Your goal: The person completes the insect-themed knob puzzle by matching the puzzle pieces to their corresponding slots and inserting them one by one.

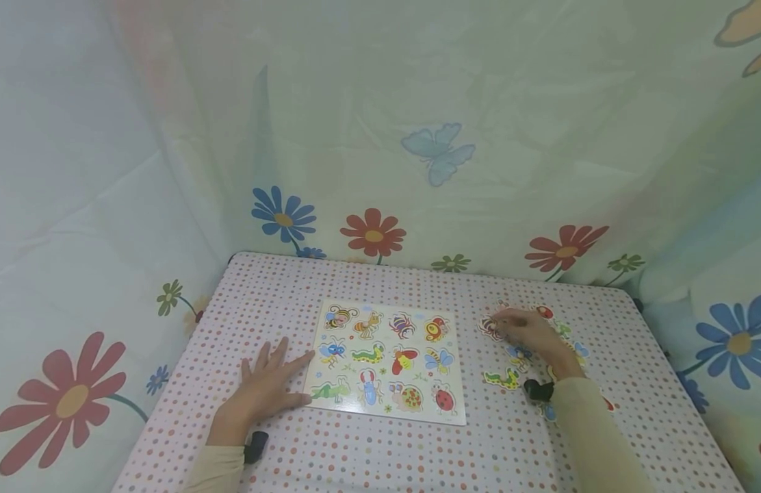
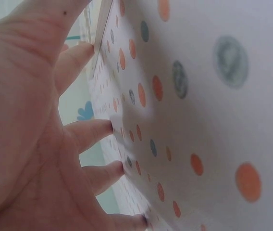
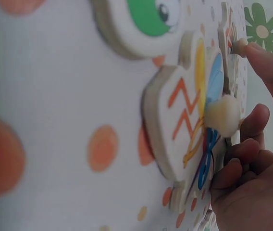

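Splaying the left hand [image 1: 257,394] wide near the left edge of the desk [image 1: 380,465], holding nothing, touching the left edge of the picture board [image 1: 385,364]; possibly risking a shifted board through a careless push. Beyond a caterpillar piece [image 1: 502,378], toward the desk's far right corner, pinching narrowly with the right hand [image 1: 534,337] the knob [image 3: 240,47] of a striped bug piece [image 1: 488,327]; likely risking a drop through too shallow a pinch, and scattered loose pieces [image 1: 543,312] through brushing such close neighbours.

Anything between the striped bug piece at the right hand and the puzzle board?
Nothing visible: only dotted tablecloth lies between the striped bug piece and the puzzle board; the left hand is at the board's opposite edge.
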Demonstrator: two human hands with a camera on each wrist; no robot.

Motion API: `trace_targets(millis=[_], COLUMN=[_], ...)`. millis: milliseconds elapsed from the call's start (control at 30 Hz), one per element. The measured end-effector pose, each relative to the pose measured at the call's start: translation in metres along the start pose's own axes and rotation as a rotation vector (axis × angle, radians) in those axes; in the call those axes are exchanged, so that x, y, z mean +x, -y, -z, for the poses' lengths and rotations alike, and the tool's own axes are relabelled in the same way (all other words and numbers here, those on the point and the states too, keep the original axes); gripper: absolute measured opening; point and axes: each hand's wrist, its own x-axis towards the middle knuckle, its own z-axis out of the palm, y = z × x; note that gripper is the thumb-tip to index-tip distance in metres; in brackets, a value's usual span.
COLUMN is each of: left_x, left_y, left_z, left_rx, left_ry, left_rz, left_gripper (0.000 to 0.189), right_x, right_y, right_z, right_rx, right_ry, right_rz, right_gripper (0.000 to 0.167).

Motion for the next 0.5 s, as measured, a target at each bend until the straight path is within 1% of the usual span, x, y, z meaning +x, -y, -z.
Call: trace_targets(millis=[100,200,433,500], left_x=[0.0001,-0.0001,0.0001,-0.0002], left_y=[-0.0005,-0.0006,0.0009,0.001], left_z=[-0.0001,-0.0001,-0.0016,-0.0017], left_rx=[0.003,0.004,-0.004,-0.008], left_ry=[-0.003,-0.003,-0.003,-0.004], left_rz=[0.0,0.001,0.004,0.006], left_gripper=[0.083,0.083,0.084,0.084], right_x=[0.0025,0.0042,0.0061,0.0064], right_y=[-0.0031,-0.0051,-0.006,-0.0066], right_z=[-0.0009,-0.0013,-0.003,-0.0033], right_rx=[-0.012,-0.021,-0.047,-0.05], right_ry=[0.004,0.01,0.001,-0.003], right_rz=[-0.011,-0.007,-0.043,-0.039], right_gripper=[0.032,0.034,0.037,0.037])
